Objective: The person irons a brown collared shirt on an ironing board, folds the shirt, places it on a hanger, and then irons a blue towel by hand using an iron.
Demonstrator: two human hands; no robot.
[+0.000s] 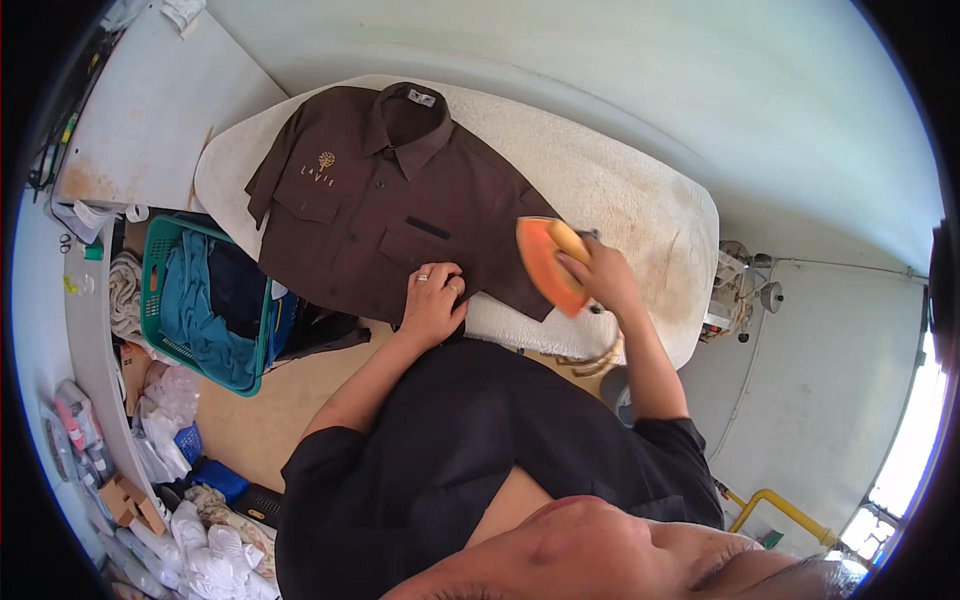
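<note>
A dark brown button shirt (352, 225) with a collar and chest pockets lies front up on a padded ironing board (600, 172). My left hand (433, 300), with rings on its fingers, rests on the shirt's lower edge, on the side nearest me. In my right hand (600, 274) is the handle of an orange iron (541, 262), over the sleeve at the right. Whether the iron touches the cloth, I cannot tell. The shirt's other sleeve (274, 169) hangs towards the board's left edge.
Left of the board stands a green plastic basket (154, 289) with teal and dark cloths. Shelves with plastic bags (169, 405) are at the lower left. A metal device with a round knob (770, 298) is beyond the board's right end. A yellow pipe (784, 506) runs at the lower right.
</note>
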